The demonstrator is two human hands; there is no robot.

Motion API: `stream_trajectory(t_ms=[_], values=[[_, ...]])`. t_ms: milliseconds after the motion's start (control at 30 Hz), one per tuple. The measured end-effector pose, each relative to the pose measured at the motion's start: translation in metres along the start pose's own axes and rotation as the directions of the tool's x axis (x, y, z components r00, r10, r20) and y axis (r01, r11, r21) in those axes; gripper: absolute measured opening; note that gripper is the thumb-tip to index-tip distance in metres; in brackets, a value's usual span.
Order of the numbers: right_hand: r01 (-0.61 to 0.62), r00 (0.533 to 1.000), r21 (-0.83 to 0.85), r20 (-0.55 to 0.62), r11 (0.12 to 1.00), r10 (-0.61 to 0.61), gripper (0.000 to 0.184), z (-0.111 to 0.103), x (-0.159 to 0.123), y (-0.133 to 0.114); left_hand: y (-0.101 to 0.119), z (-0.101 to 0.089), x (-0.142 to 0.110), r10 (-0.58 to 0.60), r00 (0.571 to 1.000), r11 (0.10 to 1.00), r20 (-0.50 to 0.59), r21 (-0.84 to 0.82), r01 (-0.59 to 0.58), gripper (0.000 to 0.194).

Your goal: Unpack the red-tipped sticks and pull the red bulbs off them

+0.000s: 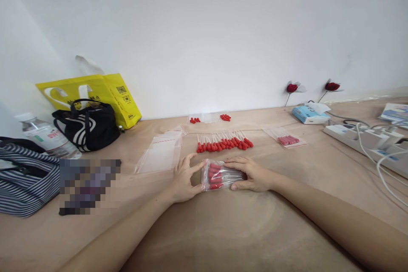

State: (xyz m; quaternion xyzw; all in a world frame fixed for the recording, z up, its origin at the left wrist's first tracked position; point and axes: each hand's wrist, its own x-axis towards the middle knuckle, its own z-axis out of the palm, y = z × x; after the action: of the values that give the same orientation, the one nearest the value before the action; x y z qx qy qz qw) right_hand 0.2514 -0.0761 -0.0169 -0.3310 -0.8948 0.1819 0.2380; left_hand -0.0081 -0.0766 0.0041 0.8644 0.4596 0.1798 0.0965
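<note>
Right at the front, both hands are on a clear zip bag [228,177] of red-tipped sticks, flat on the counter [242,229] between the fingers. The left hand [185,182] has thumb and forefinger well apart, tips at the bag's zip edge; whether they pinch it, I can't tell. The right hand [251,174] curves loosely over the other end, thumb on the near side, fingers on the far side, the gap about the bag's width; how firm that hold is, I can't tell either. Red heads point to the left fingers, pale shafts to the right.

Out to the left of the left fingers sit a striped bag [28,185] and a pixelated patch [91,187]. Just beyond those fingers, flat empty zip bags [164,148] overlap in a spread. Straight past both sets of fingers runs a row of loose red-tipped sticks [225,142], heads this way. Beyond the right fingers lies another filled zip bag [288,140], and well to their right, a white power strip [353,142] with chargers and cables.

Farther left, there's a bottle [51,138], a black handbag [102,123] and a yellow tote [126,106]. Farthest from the fingers, by the wall: more red-tipped pieces [225,117], a blue tissue pack [309,115] and two red artificial roses [291,88].
</note>
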Motion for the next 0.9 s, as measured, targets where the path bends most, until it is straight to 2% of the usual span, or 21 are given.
stream_trajectory(t_ms=[100,200,267,367,467,567,667,767,900], values=[[0.004,1.0,0.006,-0.002,1.0,-0.004,0.066,-0.001,0.0,0.0,0.003,-0.002,-0.001,-0.034,0.998,0.999,0.047,0.017,0.033,0.065],[0.022,1.0,0.012,0.0,1.0,-0.022,0.066,-0.001,0.001,0.0,0.003,-0.002,-0.001,-0.043,0.999,0.999,-0.027,-0.015,0.043,0.064],[0.028,1.0,0.012,-0.007,1.0,-0.028,0.065,-0.002,0.001,0.0,0.001,-0.001,-0.001,0.026,0.997,0.996,-0.075,-0.08,-0.032,0.05],[0.029,1.0,-0.008,-0.005,1.0,-0.029,0.064,-0.001,0.001,0.0,0.0,0.001,0.001,0.222,0.972,0.947,-0.077,-0.221,-0.234,0.027],[0.024,1.0,-0.05,0.006,0.998,-0.024,0.062,-0.001,0.0,0.0,0.003,0.001,0.004,0.337,0.94,0.881,-0.042,-0.338,-0.331,0.027],[0.004,1.0,-0.094,-0.018,0.996,-0.006,0.056,0.0,0.0,-0.004,0.007,-0.002,0.007,0.347,0.937,0.868,0.04,-0.392,-0.305,0.033],[-0.03,0.999,-0.127,-0.048,0.991,0.024,0.052,0.002,0.001,-0.008,0.008,-0.002,0.01,0.354,0.932,0.885,0.078,-0.35,-0.306,0.034],[-0.049,0.997,-0.145,-0.059,0.988,0.04,0.051,0.003,0.002,-0.011,0.006,0.003,0.012,0.363,0.931,0.894,0.046,-0.298,-0.334,0.032],[-0.041,0.997,-0.141,-0.078,0.989,0.03,0.048,0.005,0.003,-0.011,0.004,0.009,0.014,0.297,0.955,0.921,-0.004,-0.262,-0.287,0.032]])
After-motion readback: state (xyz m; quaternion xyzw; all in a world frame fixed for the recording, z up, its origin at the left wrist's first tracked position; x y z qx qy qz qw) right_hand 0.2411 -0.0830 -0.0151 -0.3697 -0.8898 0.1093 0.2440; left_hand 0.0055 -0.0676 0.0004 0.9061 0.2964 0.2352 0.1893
